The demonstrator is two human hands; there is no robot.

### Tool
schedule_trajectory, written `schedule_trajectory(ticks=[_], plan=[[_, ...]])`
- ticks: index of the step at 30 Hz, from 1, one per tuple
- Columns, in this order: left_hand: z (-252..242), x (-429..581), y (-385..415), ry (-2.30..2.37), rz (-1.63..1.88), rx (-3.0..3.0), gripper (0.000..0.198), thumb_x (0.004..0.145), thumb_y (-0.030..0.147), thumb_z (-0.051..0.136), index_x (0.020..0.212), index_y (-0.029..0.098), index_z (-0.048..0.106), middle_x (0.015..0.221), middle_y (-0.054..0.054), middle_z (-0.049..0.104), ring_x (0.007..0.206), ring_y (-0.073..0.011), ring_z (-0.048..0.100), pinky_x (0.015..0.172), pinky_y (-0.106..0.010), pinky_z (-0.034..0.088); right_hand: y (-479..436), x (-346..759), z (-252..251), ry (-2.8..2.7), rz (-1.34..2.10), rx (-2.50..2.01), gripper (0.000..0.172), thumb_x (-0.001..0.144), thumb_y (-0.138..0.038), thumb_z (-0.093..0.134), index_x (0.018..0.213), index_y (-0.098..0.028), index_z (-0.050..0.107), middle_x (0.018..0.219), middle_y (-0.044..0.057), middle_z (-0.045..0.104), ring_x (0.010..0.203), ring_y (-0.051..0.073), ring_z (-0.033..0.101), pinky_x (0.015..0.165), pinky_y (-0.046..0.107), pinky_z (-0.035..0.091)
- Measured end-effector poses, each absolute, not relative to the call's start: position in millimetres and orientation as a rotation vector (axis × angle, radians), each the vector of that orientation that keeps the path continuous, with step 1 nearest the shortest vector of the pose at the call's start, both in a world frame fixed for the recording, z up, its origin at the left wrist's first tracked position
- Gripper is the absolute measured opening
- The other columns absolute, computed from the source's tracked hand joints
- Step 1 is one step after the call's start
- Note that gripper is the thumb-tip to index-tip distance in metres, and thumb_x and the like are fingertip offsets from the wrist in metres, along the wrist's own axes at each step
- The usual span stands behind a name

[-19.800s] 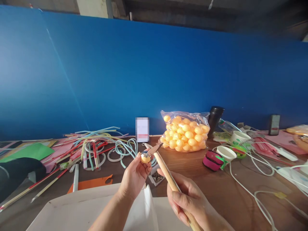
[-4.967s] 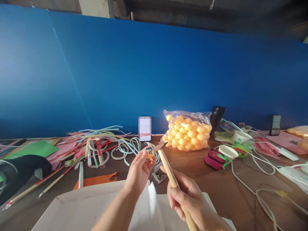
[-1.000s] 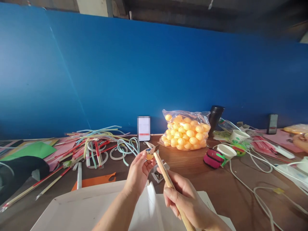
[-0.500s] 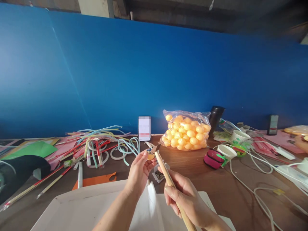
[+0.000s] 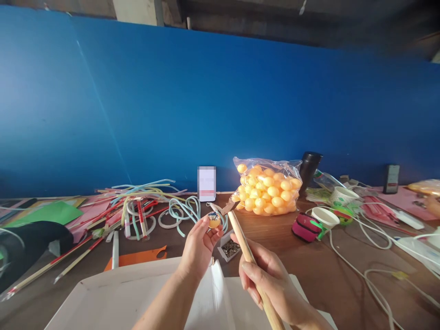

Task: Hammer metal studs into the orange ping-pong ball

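My left hand [image 5: 201, 240] pinches a small orange ball [image 5: 214, 220] between thumb and fingers; its upper side has a shiny silver patch. Wrapped round the pale wooden handle of a hammer [image 5: 242, 236] is my right hand [image 5: 271, 277]. The hammer's dark head [image 5: 229, 207] is just to the right of the ball, with a narrow gap between them. Below the ball stands a small open box [image 5: 227, 257] of tiny metal pieces, too small to make out. White cardboard [image 5: 137, 298] lies under my forearms.
Behind the hands stand a phone [image 5: 206, 183] and a clear bag of orange balls [image 5: 264, 188]. Tubes and sticks [image 5: 137, 211] clutter the left. A dark bottle [image 5: 310, 167], paper cup [image 5: 325, 217], magenta pouch [image 5: 305, 227] and white cables [image 5: 357, 266] are to the right.
The hammer and my right hand have shifted slightly to the right, so the head no longer covers the ball. My left hand keeps its hold with hardly any movement.
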State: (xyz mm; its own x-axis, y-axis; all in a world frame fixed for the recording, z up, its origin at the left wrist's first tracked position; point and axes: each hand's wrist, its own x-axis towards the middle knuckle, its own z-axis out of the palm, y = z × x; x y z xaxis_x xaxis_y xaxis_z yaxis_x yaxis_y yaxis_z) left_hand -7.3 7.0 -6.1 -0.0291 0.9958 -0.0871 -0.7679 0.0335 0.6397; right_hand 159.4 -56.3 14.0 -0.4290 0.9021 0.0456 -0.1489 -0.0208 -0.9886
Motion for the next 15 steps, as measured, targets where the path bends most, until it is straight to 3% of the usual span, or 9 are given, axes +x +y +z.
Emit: schedule_trajectory(ticks=[15], plan=[[-2.5, -5.6, 5.4, 0.63, 1.51, 0.479, 0.016, 0.074, 0.022, 0.072, 0.085, 0.014, 0.064, 0.08, -0.005, 0.067, 0.068, -0.0122, 0.064, 0.065, -0.023, 0.054, -57.9, 155.8, 15.4, -1.47, 1.653, -0.902, 0.058, 0.088, -0.047, 0.058, 0.136, -0.017, 0.043, 0.066, -0.003, 0.056, 0.042, 0.006, 0.041, 0.04, 0.018, 0.035]])
